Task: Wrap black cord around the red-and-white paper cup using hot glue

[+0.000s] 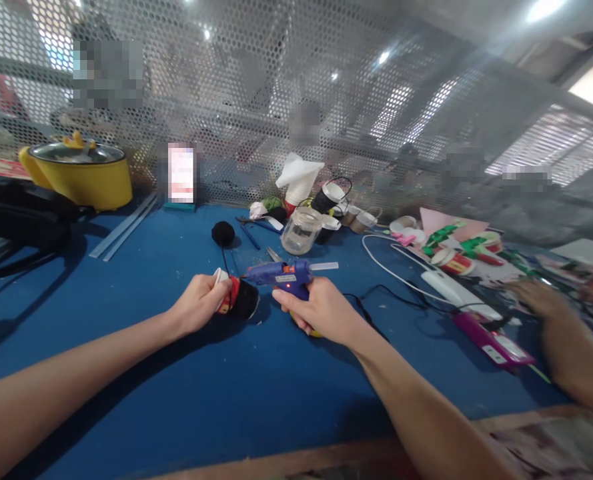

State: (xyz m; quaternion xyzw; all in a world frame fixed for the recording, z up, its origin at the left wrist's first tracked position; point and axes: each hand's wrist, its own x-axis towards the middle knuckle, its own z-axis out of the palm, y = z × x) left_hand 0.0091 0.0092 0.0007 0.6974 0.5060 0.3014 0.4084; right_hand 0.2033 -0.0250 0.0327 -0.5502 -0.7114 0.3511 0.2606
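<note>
My left hand [203,300] is closed around the rim of a small paper cup [242,300], red near the rim and wrapped in black yarn, lying tilted on its side. From the cup a strand runs up to a ball of black yarn [223,234] on the table. My right hand [321,303] grips a blue hot glue gun [271,272] by its handle. Its nozzle points left and is close to the cup; whether it touches, I cannot tell. A clear glue stick [325,266] sticks out of the gun's back, and a small red light glows on its side.
Behind my hands stand a clear plastic jar [301,231], blue-handled pliers [249,233] and stacked white cups [299,175]. A yellow pot [83,173] and glue sticks [126,225] lie left. Rightward are a white power strip [459,293], a purple box [493,340] and another person's hand [536,297].
</note>
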